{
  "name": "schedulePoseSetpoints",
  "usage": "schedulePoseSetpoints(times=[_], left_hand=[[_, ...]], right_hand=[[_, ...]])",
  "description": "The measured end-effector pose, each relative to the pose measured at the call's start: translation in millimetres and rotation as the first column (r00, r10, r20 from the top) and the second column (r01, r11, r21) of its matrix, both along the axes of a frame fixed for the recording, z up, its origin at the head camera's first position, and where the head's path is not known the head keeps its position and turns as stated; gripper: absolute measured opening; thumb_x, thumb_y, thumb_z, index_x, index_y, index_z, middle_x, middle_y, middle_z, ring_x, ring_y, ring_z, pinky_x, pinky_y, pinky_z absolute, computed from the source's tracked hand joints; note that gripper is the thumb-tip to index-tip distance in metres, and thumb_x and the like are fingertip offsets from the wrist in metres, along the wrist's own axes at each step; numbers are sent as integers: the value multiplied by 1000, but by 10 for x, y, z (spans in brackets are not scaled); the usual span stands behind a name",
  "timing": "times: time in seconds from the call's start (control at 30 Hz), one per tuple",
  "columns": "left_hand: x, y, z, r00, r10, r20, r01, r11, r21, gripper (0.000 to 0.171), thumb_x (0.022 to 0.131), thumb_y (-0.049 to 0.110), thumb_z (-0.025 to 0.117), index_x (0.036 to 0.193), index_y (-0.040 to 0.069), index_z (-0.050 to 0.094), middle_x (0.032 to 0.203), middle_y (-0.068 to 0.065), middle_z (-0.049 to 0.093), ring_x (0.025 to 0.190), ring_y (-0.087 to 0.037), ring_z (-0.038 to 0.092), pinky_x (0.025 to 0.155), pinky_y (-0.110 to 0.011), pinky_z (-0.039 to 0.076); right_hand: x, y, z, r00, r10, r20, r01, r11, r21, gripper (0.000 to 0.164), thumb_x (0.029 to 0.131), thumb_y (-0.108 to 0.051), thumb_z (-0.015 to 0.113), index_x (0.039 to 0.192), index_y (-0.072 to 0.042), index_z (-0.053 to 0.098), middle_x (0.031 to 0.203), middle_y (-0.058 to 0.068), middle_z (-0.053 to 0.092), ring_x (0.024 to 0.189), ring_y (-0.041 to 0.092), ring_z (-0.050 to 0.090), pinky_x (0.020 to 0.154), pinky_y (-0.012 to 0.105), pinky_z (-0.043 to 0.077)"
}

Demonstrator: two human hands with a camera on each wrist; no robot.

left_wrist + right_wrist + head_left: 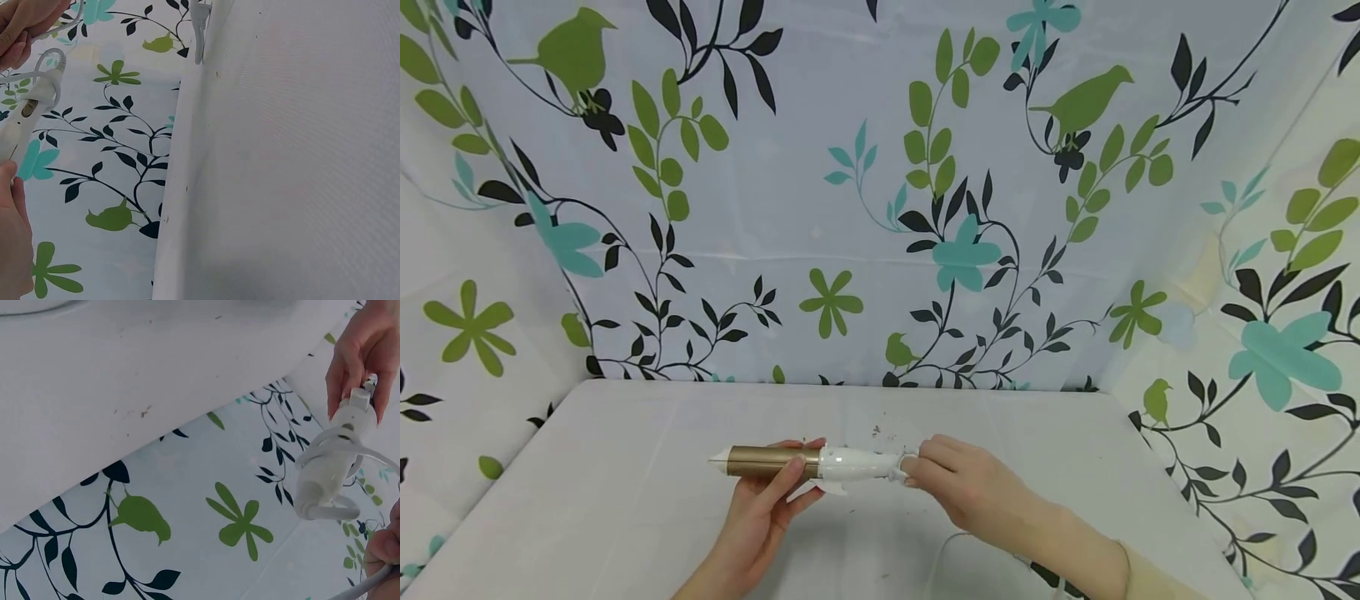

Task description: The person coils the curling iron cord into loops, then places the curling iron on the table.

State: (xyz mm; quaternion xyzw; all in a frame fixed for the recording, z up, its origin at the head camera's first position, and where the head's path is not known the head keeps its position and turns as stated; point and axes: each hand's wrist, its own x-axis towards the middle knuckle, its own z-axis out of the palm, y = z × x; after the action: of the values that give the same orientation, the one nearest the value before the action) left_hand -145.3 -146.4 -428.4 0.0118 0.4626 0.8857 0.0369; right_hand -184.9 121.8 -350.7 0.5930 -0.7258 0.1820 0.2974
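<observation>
- Two hands share one appliance in the head view: the left hand (760, 508) grips what looks like a curling iron (846, 463), its thumb laid along the gold barrel (756, 461) near where the white body begins.
- Held this way, the iron lies nearly level above the white table (647, 500), tip toward the person's left and handle end toward the right hand (973, 487), probably so the handle is free to be worked on.
- In the left wrist view, the white cord (42, 94) runs in loose loops around the handle, and the right hand pinches a length of it beyond the handle end. That hold likely puts the cord under the fingers' control, while the left hand's grasp steadies the iron against the pull.
- A pale plug-like piece (199, 31) shows at the table's edge in the same view; what it joins cannot be told.
- From the right wrist, the left hand's fingers close about the iron beside its lever (359, 399), leaving the looped part uncovered. The right hand, partly cut off by the frame, curls round the cord, apart from the handle, which presumably gives room for guiding the loops.
</observation>
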Motion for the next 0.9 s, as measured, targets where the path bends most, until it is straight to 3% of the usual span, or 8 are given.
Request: schedulePoseSetpoints(times=[0.3, 0.57, 0.7, 0.9], left_hand=[[-6, 20, -19, 999, 14, 34, -13, 1000, -16, 15, 97, 12, 51, 111, 10, 50, 121, -6, 63, 114, -24, 59, 91, -43, 51], [2, 19, -28, 999, 12, 53, -13, 1000, 9, 13, 97, 14, 51, 110, 11, 50, 119, -6, 64, 114, -24, 59, 91, -42, 51], [3, 18, -28, 998, 23, 61, -24, 999, 21, 14, 97, 15, 50, 110, 9, 48, 120, -8, 64, 114, -25, 58, 91, -43, 51], [-2, 11, -7, 998, 15, 60, -16, 1000, 13, 15, 98, 17, 50, 111, 9, 47, 120, -8, 64, 114, -25, 59, 89, -40, 52]], right_hand=[[-263, 45, 0, 994, -39, 98, 52, 990, -134, 18, 99, -17, 48, 98, -6, 63, 76, -6, 49, 67, 5, 44, 58, 8, 40], [-395, 84, -82, 983, -77, 165, 101, 984, -145, 11, 95, -9, 54, 99, -7, 64, 79, -6, 55, 65, 3, 44, 58, 9, 41], [-442, 109, -157, 961, -112, 251, 146, 982, -120, 11, 93, -5, 56, 100, -9, 64, 84, -6, 61, 69, 3, 49, 62, 10, 45], [-463, 123, -275, 920, -181, 347, 212, 976, -55, 14, 95, -9, 54, 105, -13, 63, 82, -10, 58, 69, 2, 48, 64, 12, 45]])
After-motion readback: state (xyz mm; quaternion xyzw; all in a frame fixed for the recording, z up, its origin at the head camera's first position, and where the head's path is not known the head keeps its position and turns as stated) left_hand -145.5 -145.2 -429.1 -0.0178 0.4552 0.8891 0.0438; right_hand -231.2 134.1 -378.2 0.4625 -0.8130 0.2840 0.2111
